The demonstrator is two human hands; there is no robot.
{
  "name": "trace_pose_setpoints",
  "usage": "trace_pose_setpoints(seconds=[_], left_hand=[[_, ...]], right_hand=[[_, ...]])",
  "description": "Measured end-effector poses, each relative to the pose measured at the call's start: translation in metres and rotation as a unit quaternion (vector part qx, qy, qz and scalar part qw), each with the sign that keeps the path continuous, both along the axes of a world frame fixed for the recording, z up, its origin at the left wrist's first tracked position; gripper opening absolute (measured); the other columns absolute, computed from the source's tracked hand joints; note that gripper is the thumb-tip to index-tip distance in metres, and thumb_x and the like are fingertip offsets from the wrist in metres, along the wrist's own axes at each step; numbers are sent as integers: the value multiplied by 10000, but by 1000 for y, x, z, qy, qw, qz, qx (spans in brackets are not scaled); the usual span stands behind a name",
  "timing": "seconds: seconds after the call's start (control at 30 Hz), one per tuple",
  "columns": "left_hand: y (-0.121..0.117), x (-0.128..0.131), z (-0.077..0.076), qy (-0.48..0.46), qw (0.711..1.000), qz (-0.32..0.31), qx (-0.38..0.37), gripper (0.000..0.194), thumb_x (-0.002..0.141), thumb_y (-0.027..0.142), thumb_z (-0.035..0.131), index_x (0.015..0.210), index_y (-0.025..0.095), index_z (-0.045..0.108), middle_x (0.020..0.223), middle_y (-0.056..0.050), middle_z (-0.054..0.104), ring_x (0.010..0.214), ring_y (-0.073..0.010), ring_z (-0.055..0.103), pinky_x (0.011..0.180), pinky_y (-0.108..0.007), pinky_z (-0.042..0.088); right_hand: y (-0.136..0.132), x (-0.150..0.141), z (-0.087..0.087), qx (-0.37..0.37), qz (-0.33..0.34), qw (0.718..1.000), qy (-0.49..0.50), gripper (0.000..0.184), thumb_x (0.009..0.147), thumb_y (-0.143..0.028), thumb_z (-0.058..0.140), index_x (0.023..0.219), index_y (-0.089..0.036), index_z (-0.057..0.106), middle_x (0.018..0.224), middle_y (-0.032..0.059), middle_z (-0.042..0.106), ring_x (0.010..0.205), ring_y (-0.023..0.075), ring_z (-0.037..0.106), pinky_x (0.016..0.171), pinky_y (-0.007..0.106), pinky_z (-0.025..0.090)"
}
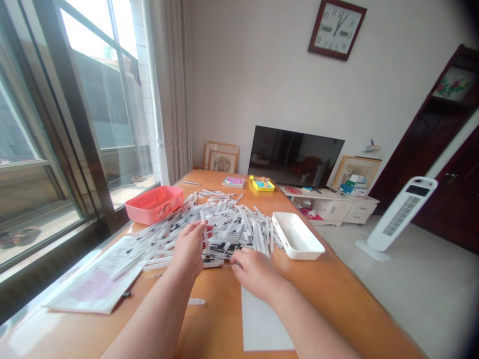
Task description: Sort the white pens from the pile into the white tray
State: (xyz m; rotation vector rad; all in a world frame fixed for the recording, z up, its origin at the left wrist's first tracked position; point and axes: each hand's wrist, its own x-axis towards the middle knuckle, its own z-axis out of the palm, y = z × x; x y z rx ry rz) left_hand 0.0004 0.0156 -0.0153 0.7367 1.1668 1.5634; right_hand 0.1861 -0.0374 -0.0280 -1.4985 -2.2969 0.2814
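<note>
In the middle of the table lies a big heap of translucent white pen barrels (220, 214), with dark tips and refills among them. My left hand (190, 245) is closed around one pen barrel (205, 234), held upright at the front of the heap. At the heap's near right edge, my right hand (252, 269) has its fingers pinched together. A thin dark pen refill (239, 238) rises from its fingertips; their exact grip on it is partly hidden. Beneath the right wrist is a white sheet of paper (262, 324). A loose white pen piece (196, 301) lies near my left forearm.
A red plastic basket (144, 212) stands left of the heap, a white tray (286, 234) right of it. A paper booklet (93, 284) and a small black cap (126, 294) lie at the left. Farther back are a yellow box (263, 185) and a pink booklet (233, 182).
</note>
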Motion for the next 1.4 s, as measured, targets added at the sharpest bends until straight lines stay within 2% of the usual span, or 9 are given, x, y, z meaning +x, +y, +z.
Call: trace_pose_setpoints(seconds=[0.17, 0.5, 0.73, 0.87, 1.03, 1.1, 1.17, 1.3, 1.4], left_hand=[[-1, 0, 3, -4, 1000, 6, -10, 356, 650, 420, 755, 902, 190, 650, 912, -88, 719, 705, -168, 627, 552, -254, 378], [-4, 2, 6, -6, 1000, 4, -12, 374, 629, 419, 761, 894, 184, 643, 867, -68, 715, 716, -165, 625, 569, -254, 369], [-4, 1, 6, -9, 1000, 2, -9, 379, 631, 408, 771, 899, 179, 633, 883, -73, 710, 719, -164, 624, 577, -255, 378], [-4, 1, 6, -3, 1000, -1, -4, 391, 639, 428, 768, 911, 179, 635, 899, -77, 711, 733, -170, 623, 580, -260, 378], [-9, 5, 14, 49, 998, 26, 26, 415, 676, 500, 743, 933, 192, 637, 874, -56, 706, 745, -169, 604, 632, -273, 401], [-11, 7, 16, 63, 998, 9, 29, 444, 670, 531, 747, 938, 193, 643, 873, -53, 704, 731, -164, 591, 635, -272, 395], [-12, 9, 16, 78, 996, -24, 21, 468, 666, 547, 751, 959, 194, 657, 875, -53, 699, 727, -160, 582, 631, -270, 386], [-12, 9, 11, 101, 989, -103, 18, 466, 664, 520, 761, 995, 198, 696, 841, -49, 687, 737, -164, 588, 668, -281, 405], [-12, 11, 7, 103, 982, -157, 20, 426, 649, 494, 779, 928, 180, 711, 819, -58, 689, 706, -162, 587, 669, -283, 405]], right_hand=[[-3, -10, 1, -24, 14, 999, -42, 180, 898, -263, 534, 977, -255, 696, 1018, 24, 694, 913, 186, 632, 748, 273, 379], [-6, -9, 2, -68, 33, 997, -8, 59, 856, -234, 594, 884, -217, 644, 952, 24, 670, 864, 170, 609, 715, 259, 368], [-11, -7, 7, -46, 55, 996, -52, 78, 887, -259, 535, 875, -215, 598, 945, 44, 668, 856, 197, 606, 703, 292, 342], [-12, 5, 14, -65, 32, 997, 23, 93, 919, -262, 475, 865, -221, 539, 869, 16, 650, 790, 168, 580, 654, 269, 332], [-9, 24, 21, -84, -14, 983, 161, 136, 938, -296, 440, 849, -224, 514, 753, -20, 595, 685, 139, 530, 601, 245, 339], [-5, 30, 24, -69, -27, 966, 248, 118, 918, -309, 477, 869, -220, 538, 734, -26, 574, 669, 136, 520, 604, 244, 363], [-1, 34, 26, -61, -46, 931, 358, 133, 890, -337, 533, 887, -210, 571, 724, -26, 563, 653, 135, 515, 611, 249, 392], [4, 41, 32, -81, -65, 816, 569, 229, 811, -376, 674, 933, -184, 651, 718, -5, 587, 657, 139, 530, 632, 263, 438], [6, 47, 36, -96, -46, 733, 672, 305, 752, -379, 761, 971, -180, 691, 784, 20, 634, 696, 143, 568, 646, 271, 465]])
